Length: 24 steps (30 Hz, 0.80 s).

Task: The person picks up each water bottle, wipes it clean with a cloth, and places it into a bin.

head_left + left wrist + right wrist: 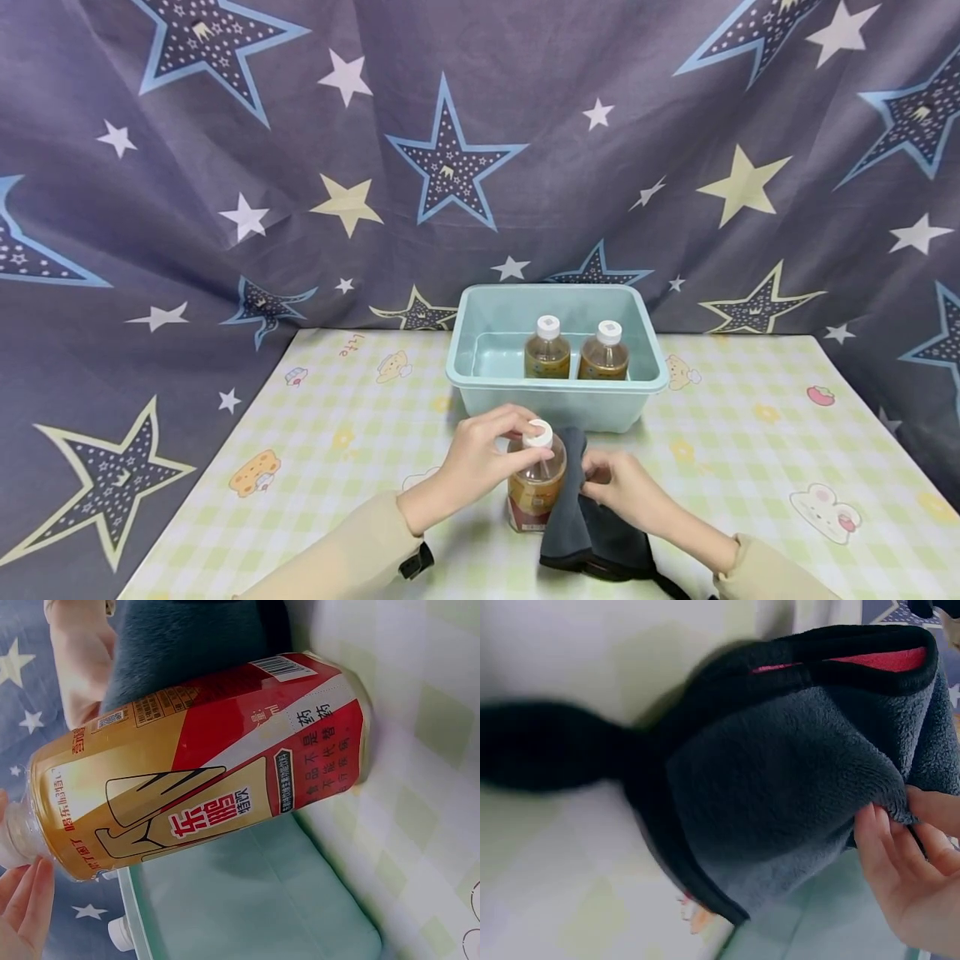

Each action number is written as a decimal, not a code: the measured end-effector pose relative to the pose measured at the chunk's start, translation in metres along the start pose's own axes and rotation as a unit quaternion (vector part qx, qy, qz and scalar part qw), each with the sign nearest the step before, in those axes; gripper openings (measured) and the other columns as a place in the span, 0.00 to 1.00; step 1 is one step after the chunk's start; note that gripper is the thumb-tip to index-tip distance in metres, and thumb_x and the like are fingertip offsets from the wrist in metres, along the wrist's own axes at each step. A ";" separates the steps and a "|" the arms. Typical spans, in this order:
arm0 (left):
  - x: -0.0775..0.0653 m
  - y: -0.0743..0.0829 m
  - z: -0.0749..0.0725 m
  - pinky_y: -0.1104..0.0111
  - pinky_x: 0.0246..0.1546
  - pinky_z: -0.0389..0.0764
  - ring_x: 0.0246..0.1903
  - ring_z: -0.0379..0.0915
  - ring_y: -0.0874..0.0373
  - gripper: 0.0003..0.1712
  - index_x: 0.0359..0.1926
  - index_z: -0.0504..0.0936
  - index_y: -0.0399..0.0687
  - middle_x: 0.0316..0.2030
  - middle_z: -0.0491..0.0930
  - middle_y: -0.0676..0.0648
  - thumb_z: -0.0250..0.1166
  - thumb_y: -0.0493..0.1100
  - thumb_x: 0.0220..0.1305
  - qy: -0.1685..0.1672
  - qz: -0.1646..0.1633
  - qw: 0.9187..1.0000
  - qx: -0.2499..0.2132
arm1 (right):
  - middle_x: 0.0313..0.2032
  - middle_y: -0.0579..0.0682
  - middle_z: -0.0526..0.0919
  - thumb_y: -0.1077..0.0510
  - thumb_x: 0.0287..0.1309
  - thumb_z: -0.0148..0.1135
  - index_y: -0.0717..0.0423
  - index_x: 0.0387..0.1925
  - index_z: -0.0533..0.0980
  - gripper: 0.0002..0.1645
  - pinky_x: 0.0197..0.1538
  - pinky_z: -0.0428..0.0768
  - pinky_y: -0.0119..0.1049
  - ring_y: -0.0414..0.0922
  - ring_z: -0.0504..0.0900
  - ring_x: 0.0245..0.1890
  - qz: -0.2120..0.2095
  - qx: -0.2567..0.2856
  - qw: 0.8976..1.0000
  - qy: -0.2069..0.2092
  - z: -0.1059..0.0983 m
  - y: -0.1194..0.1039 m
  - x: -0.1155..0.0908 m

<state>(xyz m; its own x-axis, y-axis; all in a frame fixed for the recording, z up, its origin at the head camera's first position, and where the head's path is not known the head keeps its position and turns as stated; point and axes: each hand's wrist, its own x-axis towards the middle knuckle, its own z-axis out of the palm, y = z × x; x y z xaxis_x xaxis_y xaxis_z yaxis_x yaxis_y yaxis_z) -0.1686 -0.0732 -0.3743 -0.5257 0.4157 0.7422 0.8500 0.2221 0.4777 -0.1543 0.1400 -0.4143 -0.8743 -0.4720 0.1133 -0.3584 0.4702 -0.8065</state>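
Observation:
A drink bottle point(534, 492) with a white cap and a gold and red label point(217, 765) is in front of the bin, its base close over the tablecloth. The fingers and thumb of my left hand point(480, 454) grip its cap from the left. Right beside the bottle is a dark grey fleece piece point(603, 533) with black edging, a black strap and a red strip inside its fold point(877, 660). My right hand point(630, 487) pinches the fleece's upper edge between thumb and fingers. In the right wrist view, the pinched fabric point(889, 799) bunches at the fingertips.
Behind the hands stands a light blue plastic bin point(495, 385). Two more white-capped bottles, a left one point(547, 358) and a right one point(603, 360), stand inside it. A green checked tablecloth point(360, 408) covers the table, and a star-patterned curtain point(300, 150) hangs behind.

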 end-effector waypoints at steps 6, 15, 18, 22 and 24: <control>0.000 0.000 0.001 0.82 0.31 0.77 0.30 0.76 0.65 0.09 0.26 0.77 0.45 0.32 0.79 0.48 0.70 0.39 0.44 0.000 -0.007 1.000 -0.001 | 0.20 0.45 0.75 0.73 0.44 0.58 0.58 0.21 0.71 0.09 0.20 0.73 0.28 0.33 0.72 0.18 0.003 0.017 1.000 -0.014 0.006 0.008 0.000; 0.001 0.000 0.002 0.82 0.31 0.77 0.30 0.76 0.65 0.09 0.25 0.77 0.44 0.31 0.79 0.48 0.70 0.39 0.44 0.002 -0.004 1.000 0.002 | 0.21 0.45 0.75 0.74 0.45 0.56 0.58 0.21 0.71 0.09 0.19 0.74 0.28 0.35 0.72 0.16 0.023 0.019 0.999 -0.021 0.014 0.018 0.001; 0.001 0.000 0.001 0.82 0.31 0.76 0.30 0.76 0.65 0.09 0.25 0.77 0.44 0.32 0.79 0.48 0.70 0.39 0.44 0.001 -0.002 1.000 0.006 | 0.20 0.44 0.74 0.74 0.45 0.56 0.58 0.20 0.70 0.10 0.19 0.74 0.28 0.35 0.72 0.16 0.026 0.014 0.999 -0.020 0.015 0.018 0.001; 0.001 0.000 0.001 0.82 0.31 0.77 0.30 0.76 0.64 0.09 0.25 0.77 0.44 0.32 0.79 0.48 0.70 0.39 0.44 0.000 -0.003 1.000 0.004 | 0.20 0.44 0.74 0.74 0.44 0.56 0.58 0.21 0.70 0.10 0.19 0.72 0.28 0.34 0.71 0.17 0.013 0.008 1.000 -0.014 0.014 0.015 0.000; 0.001 0.000 0.001 0.82 0.31 0.77 0.30 0.76 0.64 0.09 0.26 0.77 0.44 0.32 0.79 0.48 0.70 0.39 0.44 0.000 -0.003 1.000 0.002 | 0.21 0.44 0.74 0.74 0.44 0.56 0.57 0.21 0.71 0.10 0.20 0.72 0.28 0.33 0.71 0.18 0.006 0.006 1.000 -0.010 0.012 0.012 -0.001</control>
<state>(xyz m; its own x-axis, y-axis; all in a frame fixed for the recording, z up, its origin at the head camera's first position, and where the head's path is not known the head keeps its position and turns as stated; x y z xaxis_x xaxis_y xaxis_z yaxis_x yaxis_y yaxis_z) -0.1693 -0.0721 -0.3741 -0.5307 0.4141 0.7395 0.8470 0.2280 0.4802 -0.1538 0.1371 -0.4312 -0.8721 -0.4806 0.0915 -0.3428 0.4667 -0.8153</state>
